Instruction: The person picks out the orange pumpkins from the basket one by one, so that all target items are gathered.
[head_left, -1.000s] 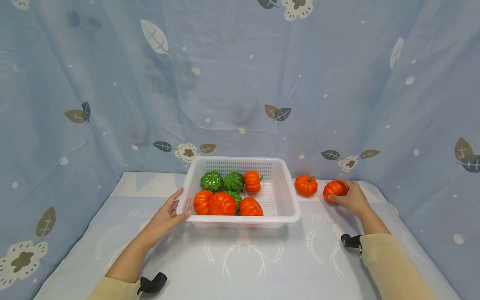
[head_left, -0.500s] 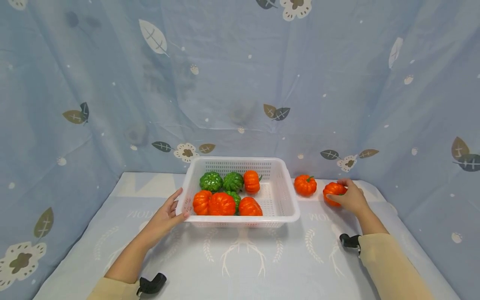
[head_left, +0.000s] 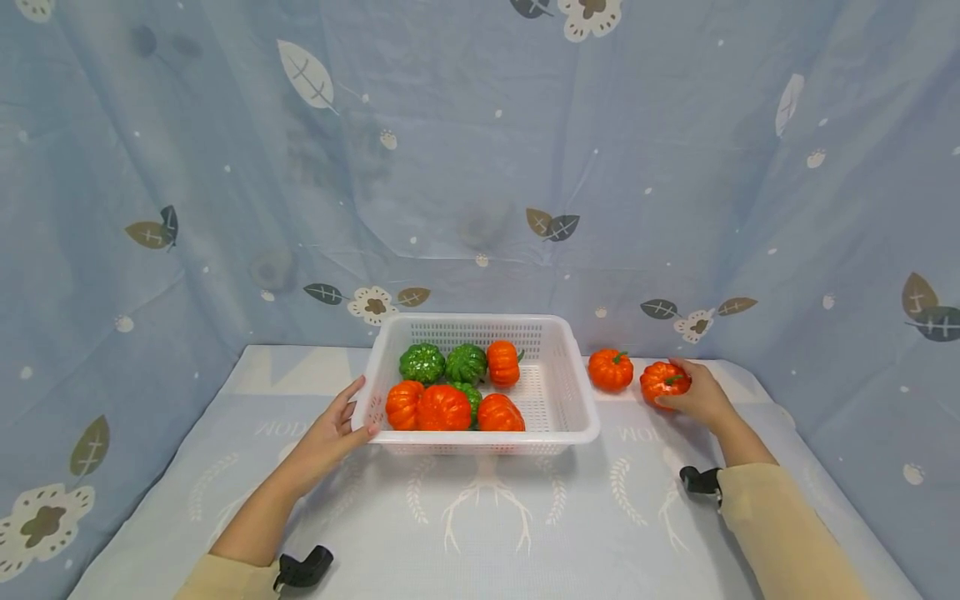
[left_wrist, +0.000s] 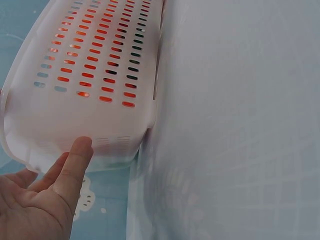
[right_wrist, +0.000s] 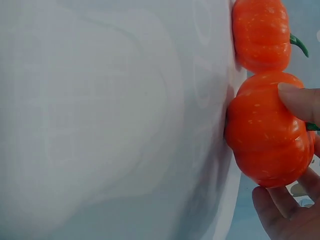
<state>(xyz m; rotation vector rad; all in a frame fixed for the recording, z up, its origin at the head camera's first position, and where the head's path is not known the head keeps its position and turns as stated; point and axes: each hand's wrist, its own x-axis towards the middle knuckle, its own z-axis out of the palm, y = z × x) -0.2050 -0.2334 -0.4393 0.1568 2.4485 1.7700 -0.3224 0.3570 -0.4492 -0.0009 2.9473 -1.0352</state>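
Observation:
A small glossy orange pumpkin [head_left: 660, 385] lies at the table's back right, its green stem showing. My right hand [head_left: 705, 396] grips it from the right, thumb on the near side and fingers behind; the right wrist view shows the thumb on the pumpkin [right_wrist: 267, 132] beside its stem. Just left is a second orange pumpkin [head_left: 610, 372]. A white plastic basket [head_left: 480, 437] holds several orange and green pumpkins. At its front left corner my left hand [head_left: 324, 442] touches it with fairly straight fingers, the thumb on the front and the fingers along the left side.
Pale patterned cloth covers the table [head_left: 487, 533]. A blue curtain [head_left: 465, 167] hangs right behind the basket and pumpkins and along both sides. Black wrist devices [head_left: 303, 568] sit at both sleeves.
The pumpkin in my right hand has turned, so its green stem now shows, and it has shifted slightly left. My left hand and the basket stay where they were.

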